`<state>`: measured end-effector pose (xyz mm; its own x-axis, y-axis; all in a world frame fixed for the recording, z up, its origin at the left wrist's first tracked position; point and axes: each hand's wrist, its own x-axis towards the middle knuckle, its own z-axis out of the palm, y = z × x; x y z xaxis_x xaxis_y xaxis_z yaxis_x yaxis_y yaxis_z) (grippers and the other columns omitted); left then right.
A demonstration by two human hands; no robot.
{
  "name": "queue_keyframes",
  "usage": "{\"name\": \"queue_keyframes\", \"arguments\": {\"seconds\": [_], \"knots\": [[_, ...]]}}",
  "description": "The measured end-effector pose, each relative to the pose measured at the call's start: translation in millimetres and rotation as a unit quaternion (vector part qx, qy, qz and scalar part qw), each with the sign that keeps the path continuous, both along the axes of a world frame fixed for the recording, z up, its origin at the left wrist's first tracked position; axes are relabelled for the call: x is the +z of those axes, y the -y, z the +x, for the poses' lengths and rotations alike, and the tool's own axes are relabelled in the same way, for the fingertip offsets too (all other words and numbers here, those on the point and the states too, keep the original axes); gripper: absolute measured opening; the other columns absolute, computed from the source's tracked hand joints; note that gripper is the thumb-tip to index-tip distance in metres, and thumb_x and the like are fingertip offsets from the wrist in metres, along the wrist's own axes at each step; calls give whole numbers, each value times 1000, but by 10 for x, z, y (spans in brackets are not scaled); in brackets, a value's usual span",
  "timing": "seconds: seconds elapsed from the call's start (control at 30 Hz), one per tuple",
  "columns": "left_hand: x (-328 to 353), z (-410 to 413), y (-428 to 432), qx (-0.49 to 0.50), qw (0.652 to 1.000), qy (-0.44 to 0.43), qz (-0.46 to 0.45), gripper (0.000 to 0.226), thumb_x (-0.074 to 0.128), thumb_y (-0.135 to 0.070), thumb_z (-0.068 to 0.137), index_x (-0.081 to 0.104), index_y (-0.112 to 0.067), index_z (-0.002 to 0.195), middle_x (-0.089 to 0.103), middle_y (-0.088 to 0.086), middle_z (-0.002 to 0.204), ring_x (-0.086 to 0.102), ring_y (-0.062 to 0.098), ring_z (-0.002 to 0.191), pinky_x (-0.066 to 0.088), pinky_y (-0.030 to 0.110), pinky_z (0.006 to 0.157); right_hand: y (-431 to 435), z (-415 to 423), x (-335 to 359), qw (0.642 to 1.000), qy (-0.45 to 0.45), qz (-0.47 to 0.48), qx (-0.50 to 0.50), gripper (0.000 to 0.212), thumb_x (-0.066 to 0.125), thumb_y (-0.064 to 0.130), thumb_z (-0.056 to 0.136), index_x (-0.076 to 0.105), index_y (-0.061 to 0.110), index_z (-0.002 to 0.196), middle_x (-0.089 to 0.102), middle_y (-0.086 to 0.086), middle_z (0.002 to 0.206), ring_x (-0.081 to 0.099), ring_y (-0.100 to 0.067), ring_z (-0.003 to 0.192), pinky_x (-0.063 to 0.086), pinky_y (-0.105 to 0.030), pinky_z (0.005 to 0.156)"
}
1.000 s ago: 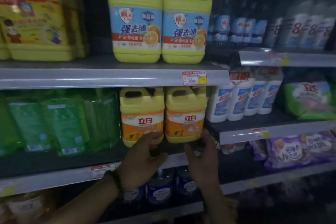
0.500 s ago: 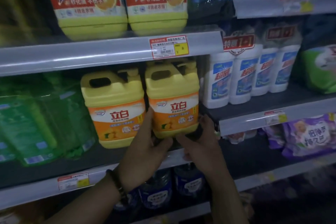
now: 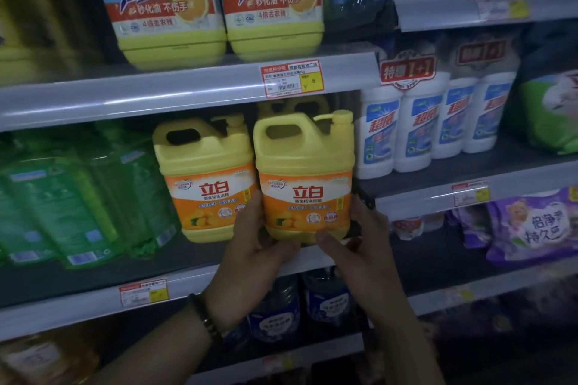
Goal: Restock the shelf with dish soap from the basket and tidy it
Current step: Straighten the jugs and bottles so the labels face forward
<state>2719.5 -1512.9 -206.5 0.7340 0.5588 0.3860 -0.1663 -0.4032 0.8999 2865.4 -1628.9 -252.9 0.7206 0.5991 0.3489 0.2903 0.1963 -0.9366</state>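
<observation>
A beaded bracelet is worn at the wrist of the left hand, which is cupped round the lower left corner of a yellow dish soap jug, thumb laid up its left side and palm under its base; the right hand is pressed to the jug's lower right corner, thumb stretched along the bottom edge and fingers tucked behind the right side; the jug is thus gripped from both sides, upright, orange label facing outward, at the front edge of the middle shelf; whether its base rests on the shelf cannot be told. Just beside it on the left a second yellow jug is stood slightly further back, the two nearly touching; behind the gripped jug another yellow handle is partly seen. Green refill pouches are ranged to the left and white bottles to the right; above, past a price tag, two larger lime-yellow jugs are set side by side.
</observation>
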Motion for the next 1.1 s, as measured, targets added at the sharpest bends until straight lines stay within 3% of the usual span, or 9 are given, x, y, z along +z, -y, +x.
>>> {"name": "queue_keyframes", "arguments": {"seconds": [0.17, 0.37, 0.53, 0.63, 0.73, 0.83, 0.9, 1.0, 1.1], "knots": [[-2, 46, 4, 3, 1000, 8, 7, 81, 79, -26, 78, 47, -37, 152, 59, -2, 148, 61, 16, 134, 55, 44, 108, -49, -56, -29, 997, -25, 41, 67, 92, 88, 22, 83, 39, 55, 152, 61, 22, 141, 66, -14, 125, 64, -56, 91], [-78, 59, 175, -13, 998, 20, -64, 94, 78, -13, 81, 25, -32, 156, 61, -12, 146, 61, 14, 135, 54, 49, 109, -17, -66, -81, 994, -33, 96, 48, 72, 72, 0, 98, 44, 37, 153, 63, 17, 126, 70, -19, 77, 56, -30, 52], [90, 113, 301, 21, 994, 91, -58, 92, 81, -23, 85, 23, -30, 156, 60, -8, 147, 60, 17, 136, 53, 47, 111, -21, -298, -108, 989, -11, 145, 25, 75, 59, -3, 103, 40, 42, 159, 58, 23, 151, 63, -2, 89, 55, -22, 70], [265, 85, 326, 33, 992, 118, -37, 102, 89, -26, 72, 24, -40, 150, 61, -12, 143, 63, 12, 131, 58, 37, 102, 18, -422, -88, 984, 23, 175, -7, 67, 57, -7, 105, 44, 31, 159, 68, 27, 129, 70, -13, 93, 57, -37, 76], [315, 10, 365, 53, 990, 125, -47, 107, 95, -24, 64, 27, -41, 144, 67, -19, 132, 68, 7, 122, 60, 25, 92, 85, -440, -58, 980, 62, 179, -55, 56, 67, 5, 103, 58, 29, 152, 70, 6, 91, 54, -20, 59, 49, -29, 63], [295, -69, 396, 77, 985, 122, -98, 120, 103, -24, 59, 25, -26, 151, 70, -20, 127, 70, 4, 116, 62, 25, 87, 169, -544, -18, 978, 88, 186, -37, 53, 71, 7, 100, 64, 29, 148, 72, -1, 120, 49, 6, 78, 48, -12, 71], [269, -91, 373, 92, 981, 136, -104, 118, 101, -28, 61, 26, -18, 152, 66, -4, 138, 69, 17, 124, 63, 40, 93, 214, -619, 12, 980, 108, 167, -15, 55, 73, 10, 99, 63, 30, 149, 68, -1, 145, 50, 9, 86, 49, -10, 76], [274, -133, 345, 103, 977, 146, -115, 105, 97, -26, 63, 40, -11, 149, 68, 10, 137, 69, 30, 123, 61, 56, 96, 258, -663, 23, 984, 93, 155, 7, 59, 76, 11, 96, 62, 32, 149, 65, 3, 150, 67, 2, 101, 57, -17, 84], [250, -209, 332, 119, 975, 137, -129, 80, 96, -33, 60, 62, -22, 132, 77, 1, 123, 76, 23, 111, 64, 49, 90, 272, -728, 57, 981, 23, 181, 60, 65, 77, 7, 92, 60, 30, 150, 66, 6, 148, 67, -13, 131, 60, -29, 97]]}}
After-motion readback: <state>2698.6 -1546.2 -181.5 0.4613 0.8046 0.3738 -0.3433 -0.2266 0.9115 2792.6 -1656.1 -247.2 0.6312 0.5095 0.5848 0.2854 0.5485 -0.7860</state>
